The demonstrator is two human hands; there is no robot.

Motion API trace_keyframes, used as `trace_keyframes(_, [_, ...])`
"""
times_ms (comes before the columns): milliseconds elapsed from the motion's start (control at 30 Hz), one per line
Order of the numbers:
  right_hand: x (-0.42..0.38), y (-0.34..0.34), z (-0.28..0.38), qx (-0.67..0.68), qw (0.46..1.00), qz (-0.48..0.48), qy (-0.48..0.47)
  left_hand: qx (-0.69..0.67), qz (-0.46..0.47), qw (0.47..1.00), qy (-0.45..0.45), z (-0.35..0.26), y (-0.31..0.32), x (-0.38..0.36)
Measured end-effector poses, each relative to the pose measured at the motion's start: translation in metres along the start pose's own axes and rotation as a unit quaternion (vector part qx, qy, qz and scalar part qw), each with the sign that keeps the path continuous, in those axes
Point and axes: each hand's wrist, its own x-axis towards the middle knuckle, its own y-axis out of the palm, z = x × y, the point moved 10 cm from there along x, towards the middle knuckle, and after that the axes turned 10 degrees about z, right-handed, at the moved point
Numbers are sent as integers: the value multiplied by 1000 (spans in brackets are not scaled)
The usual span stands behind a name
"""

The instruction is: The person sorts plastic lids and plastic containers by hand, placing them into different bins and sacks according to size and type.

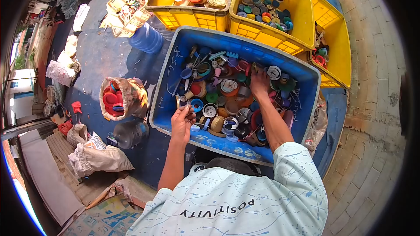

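Observation:
A large blue crate (313, 100) in front of me is filled with mixed plastic lids and caps (229, 86). My left hand (182, 120) is over its near left part, fingers pinched together at a small dark and beige piece whose kind I cannot make out. Close to these fingers lies a blue ring-shaped lid (197, 105). My right hand (260, 83) reaches down into the far right part of the pile, beside a white round lid (274, 72). Its fingertips are hidden among the pieces, so I cannot see what they grip.
Beyond the crate stand yellow crates: one with large lids (188, 19), one with small caps (273, 37), another (339, 57) at right. On the left are a sack of red lids (138, 98), a blue water jug (146, 38), a clear jug (131, 133) and a cream basket (127, 17).

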Motion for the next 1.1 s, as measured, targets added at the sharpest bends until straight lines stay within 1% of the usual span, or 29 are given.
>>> trace_keyframes(67, [-7,7,-7,9,1000,-3,-4,37,21,999,-15,0,12,26])
trace_keyframes(167, [-30,-3,-20,15,996,-89,11,101,32,993,-54,15,18,74])
trace_keyframes(233, [-40,4,-35,117,992,-6,56,164,26,983,-74,27,18,103])
trace_keyframes(267, [-49,8,-41,167,982,36,80,223,15,973,-62,28,16,117])
trace_keyframes(333, [-76,-12,-51,298,945,-45,130,340,-5,940,-39,32,17,140])
trace_keyframes(367, [-90,-23,-54,359,917,-87,154,422,-22,906,6,51,-7,177])
trace_keyframes(400, [-105,-33,-55,436,873,-82,203,483,-35,874,31,44,-1,179])
trace_keyframes(467, [-132,-21,-54,604,761,-80,224,593,-61,798,82,28,20,172])
trace_keyframes(500, [-144,-16,-48,692,678,-65,239,590,-63,802,69,26,25,170])
trace_keyframes(533, [-154,-11,-40,771,584,-53,247,622,-50,780,46,30,30,173])
trace_keyframes(600, [-169,-9,-28,855,460,-60,231,684,-25,729,3,39,38,179])
trace_keyframes(633, [-175,-11,-23,869,434,-63,228,714,-3,700,8,45,42,184])
trace_keyframes(667, [-180,-12,-19,883,408,-66,225,722,-9,691,19,48,40,188])
trace_keyframes(733, [-186,-15,-12,891,392,-50,222,735,-25,676,45,50,41,195])
trace_keyframes(767, [-189,-14,-11,888,398,-48,225,755,-24,653,59,51,44,197])
trace_keyframes(867, [-190,-17,-8,886,406,-39,220,795,18,597,103,57,50,199])
trace_keyframes(900, [-189,-17,-8,888,403,-40,216,801,20,590,102,60,46,201])
trace_keyframes(1000, [-185,-21,-5,899,385,-40,205,808,34,583,78,62,41,201])
trace_keyframes(1033, [-183,-24,-4,903,378,-39,201,790,23,611,44,55,42,194])
trace_keyframes(1100, [-180,-26,-1,913,355,-35,196,758,44,649,42,40,57,175])
